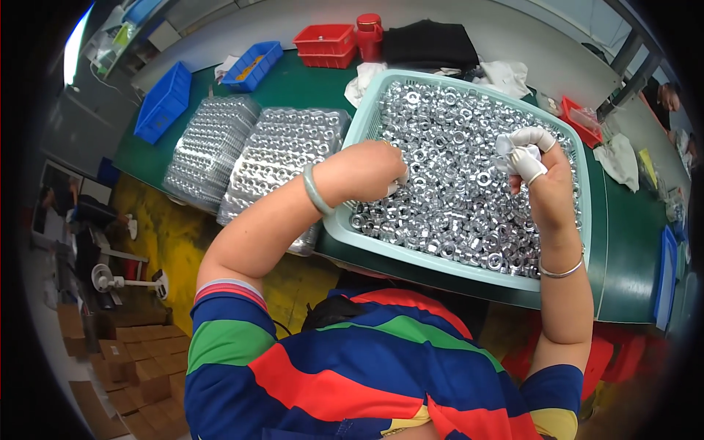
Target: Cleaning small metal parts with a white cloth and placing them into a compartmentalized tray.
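Observation:
A light-green plastic basket (pixel 460 270) full of shiny metal nuts (pixel 447 176) stands in front of me. My left hand (pixel 370 170) is over the basket's left side with its fingers curled closed. Its fingertips point into the nuts, and what they hold, if anything, is hidden. Above the right part of the nuts, my right hand (pixel 548 172) is closed on a small white cloth (pixel 512 152). White covers wrap some of its fingers. Left of the basket lie two stacks of clear plastic trays, the nearer tray stack (pixel 282 150) and the farther tray stack (pixel 213 139), with rows of nuts showing.
On the green table (pixel 620 242) are blue bins (pixel 163 103), red baskets (pixel 325 44), a red lidded cup (pixel 369 38) and a folded black cloth (pixel 430 44). A red tray (pixel 581 122) and a white cloth (pixel 618 161) lie at the right. Cardboard boxes (pixel 139 367) fill the floor at lower left.

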Tool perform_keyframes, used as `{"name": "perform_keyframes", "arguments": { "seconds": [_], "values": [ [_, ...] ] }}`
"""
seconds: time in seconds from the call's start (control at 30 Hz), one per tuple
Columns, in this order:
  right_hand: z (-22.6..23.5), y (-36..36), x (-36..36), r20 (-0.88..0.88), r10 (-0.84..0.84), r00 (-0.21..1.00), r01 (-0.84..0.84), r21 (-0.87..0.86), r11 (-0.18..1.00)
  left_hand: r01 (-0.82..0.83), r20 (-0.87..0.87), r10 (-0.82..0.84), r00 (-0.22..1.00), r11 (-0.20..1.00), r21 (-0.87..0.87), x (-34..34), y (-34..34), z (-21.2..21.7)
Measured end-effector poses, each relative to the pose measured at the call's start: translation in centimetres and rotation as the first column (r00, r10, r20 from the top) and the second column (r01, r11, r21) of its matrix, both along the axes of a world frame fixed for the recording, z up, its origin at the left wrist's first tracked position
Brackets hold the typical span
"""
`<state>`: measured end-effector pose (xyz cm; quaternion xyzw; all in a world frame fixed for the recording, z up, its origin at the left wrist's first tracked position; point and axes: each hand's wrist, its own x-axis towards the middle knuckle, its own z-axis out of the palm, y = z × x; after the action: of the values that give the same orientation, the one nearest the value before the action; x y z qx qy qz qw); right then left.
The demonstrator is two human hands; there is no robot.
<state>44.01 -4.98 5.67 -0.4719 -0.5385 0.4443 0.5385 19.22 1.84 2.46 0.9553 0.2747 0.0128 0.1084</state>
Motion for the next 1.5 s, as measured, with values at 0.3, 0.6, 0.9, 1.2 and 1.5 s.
{"name": "perform_keyframes", "arguments": {
  "seconds": [0.3, 0.6, 0.9, 1.2, 1.5],
  "values": [
    [0.4, 0.5, 1.0, 0.024, 0.035, 0.999, -0.036, 0.033, 0.999, 0.004, -0.213, -0.015, 0.977, 0.998, -0.055, 2.2, 1.6, -0.7],
    [2.1, -0.2, 0.9, -0.007, 0.067, 0.998, -0.066, 0.018, 0.998, 0.005, 0.371, 0.164, 0.914, 0.91, -0.415, 3.9, 0.6, 3.3],
    [2.5, 0.2, 2.8, -0.279, 0.154, 0.948, -0.155, 0.016, 0.988, 0.414, 0.648, 0.506, 0.569, 0.505, -0.757, 9.2, 0.4, 5.6],
    [2.6, 0.8, 2.8, -0.028, 0.166, 0.986, -0.168, -0.184, 0.968, 0.384, 0.716, 0.537, 0.446, 0.608, -0.695, 11.7, 0.0, 3.7],
    [1.3, 1.1, 2.5, 0.49, -0.057, 0.87, -0.137, 0.351, 0.926, 0.554, 0.537, 0.655, 0.532, 0.212, -0.805, 10.9, 0.9, 2.6]
  ]
}}
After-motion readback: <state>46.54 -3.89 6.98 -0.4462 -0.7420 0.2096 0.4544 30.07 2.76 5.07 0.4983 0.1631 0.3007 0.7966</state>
